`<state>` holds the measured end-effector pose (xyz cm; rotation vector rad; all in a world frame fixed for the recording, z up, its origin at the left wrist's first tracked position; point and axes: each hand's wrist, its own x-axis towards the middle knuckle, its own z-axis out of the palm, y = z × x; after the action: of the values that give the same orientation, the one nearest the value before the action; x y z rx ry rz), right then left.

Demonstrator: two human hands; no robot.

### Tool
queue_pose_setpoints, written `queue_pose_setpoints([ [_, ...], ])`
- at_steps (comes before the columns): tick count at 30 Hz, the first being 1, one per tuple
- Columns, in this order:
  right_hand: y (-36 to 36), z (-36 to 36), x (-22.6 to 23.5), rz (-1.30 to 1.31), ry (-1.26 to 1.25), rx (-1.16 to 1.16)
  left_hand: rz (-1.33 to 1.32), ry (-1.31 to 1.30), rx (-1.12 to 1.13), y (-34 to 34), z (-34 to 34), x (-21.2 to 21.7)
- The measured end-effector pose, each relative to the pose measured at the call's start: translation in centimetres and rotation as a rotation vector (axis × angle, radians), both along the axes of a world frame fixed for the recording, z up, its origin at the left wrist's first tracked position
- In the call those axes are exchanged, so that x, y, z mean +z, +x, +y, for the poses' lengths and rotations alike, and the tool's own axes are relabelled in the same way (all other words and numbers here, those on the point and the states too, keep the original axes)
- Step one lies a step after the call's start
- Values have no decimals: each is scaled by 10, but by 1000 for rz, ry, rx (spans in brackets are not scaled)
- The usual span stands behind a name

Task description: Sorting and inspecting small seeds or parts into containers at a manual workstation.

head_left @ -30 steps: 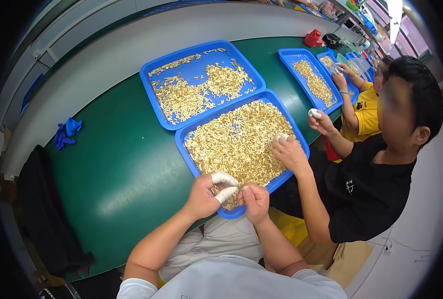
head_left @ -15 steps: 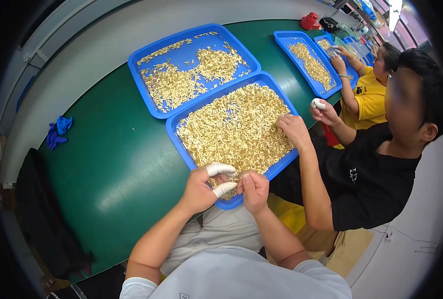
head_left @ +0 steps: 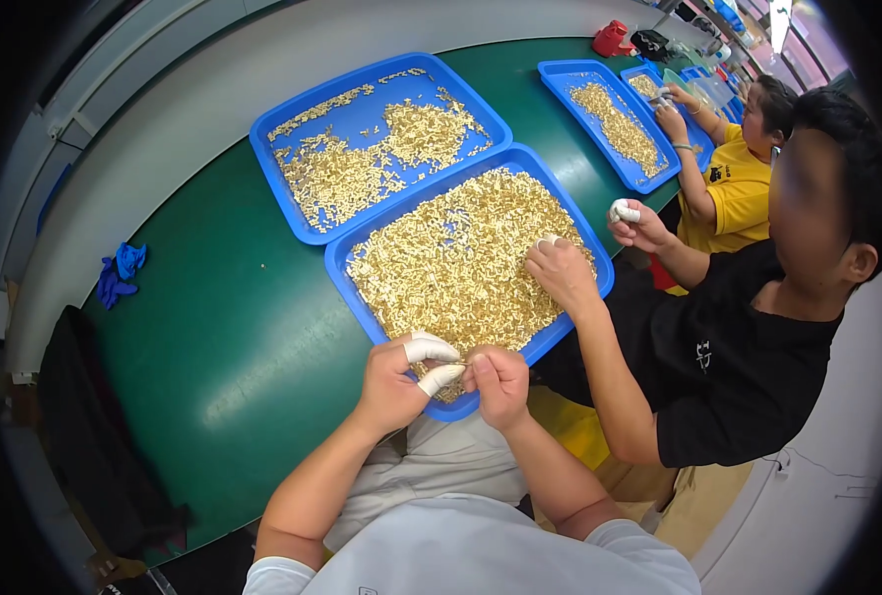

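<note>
Over the near corner of a blue tray [head_left: 337,281] heaped with small gold-coloured metal pieces [head_left: 461,253], my two hands meet. My left hand [head_left: 393,382] wears white finger cots on thumb and forefinger; their tips pinch together on what looks like one small gold-coloured piece, mostly covered. Right beside it, my right hand [head_left: 501,387] is bare, its fingers curled and thumb pressed in; whatever it pinches is hidden. Across the same tray, a co-worker's hand [head_left: 560,273] reaches into the pieces. The co-worker's other hand [head_left: 639,226], with white finger cots, is raised beyond the rim.
A second blue tray [head_left: 262,164] with scattered gold pieces adjoins the far side. Crumpled blue gloves [head_left: 119,273] lie on the green table [head_left: 223,367]. Further right stands another blue tray [head_left: 550,69], near a person in yellow [head_left: 739,183]. Dark cloth [head_left: 79,416] hangs at the left edge.
My left thumb and forefinger have closed from a wider gap, nearer my right fingertips. The co-worker's hand in the tray has shifted left, further over the pieces.
</note>
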<state>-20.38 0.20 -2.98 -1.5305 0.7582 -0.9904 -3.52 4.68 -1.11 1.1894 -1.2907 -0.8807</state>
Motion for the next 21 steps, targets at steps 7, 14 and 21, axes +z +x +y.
queue_pose_setpoints([
  [7,-2,2,-2,-30,88,-27,2,12,44,8,2,-2],
  [14,-2,4,-4,-61,101,-69,-29,14,-3,4,1,4],
  [21,-1,1,0,11,-26,10,-31,-45,1,1,0,-2],
])
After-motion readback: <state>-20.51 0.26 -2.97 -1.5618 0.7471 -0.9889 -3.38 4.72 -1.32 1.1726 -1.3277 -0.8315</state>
